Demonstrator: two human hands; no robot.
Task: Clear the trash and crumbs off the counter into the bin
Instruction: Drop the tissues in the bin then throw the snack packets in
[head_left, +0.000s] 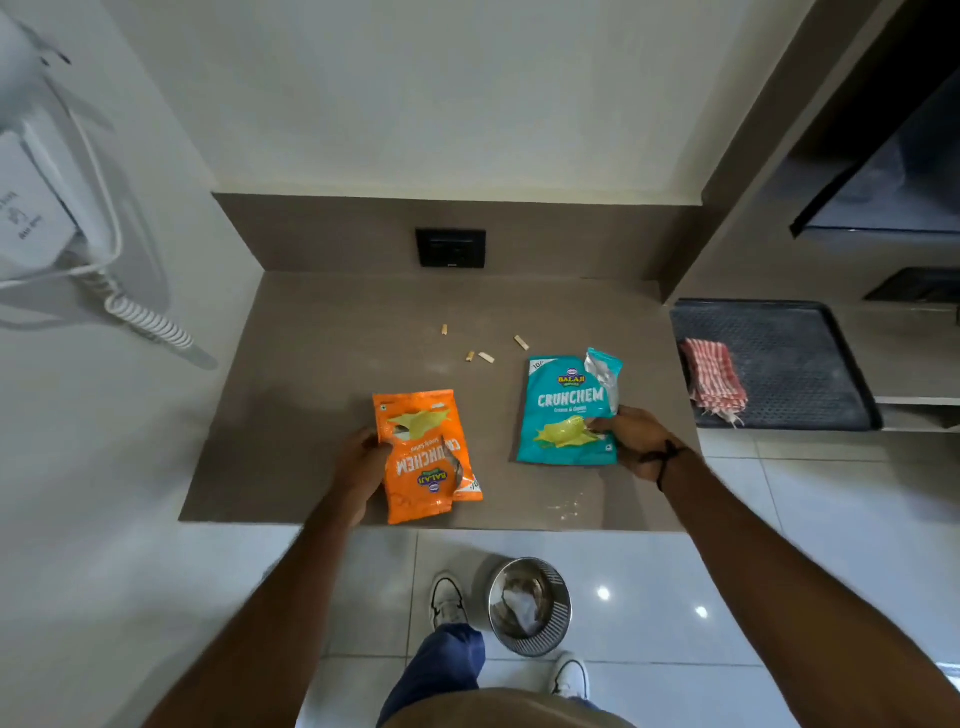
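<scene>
left hand (361, 462) grips orange packet (423, 457) | right hand (636, 441) grips teal packet (566, 410) | 4 crumbs (487, 357)

Brown counter (311, 364) carried orange Crunchem chip packet (423, 457) near front edge, teal Crunchem chip packet (563, 415) to its right, well apart. Four small snack pieces (486, 357) lay scattered behind packets, mid-counter. Fine crumbs (569, 505) sat near front edge, right side. Tiled floor (727, 545) below held steel bin (530, 605), paper scrap inside.
</scene>
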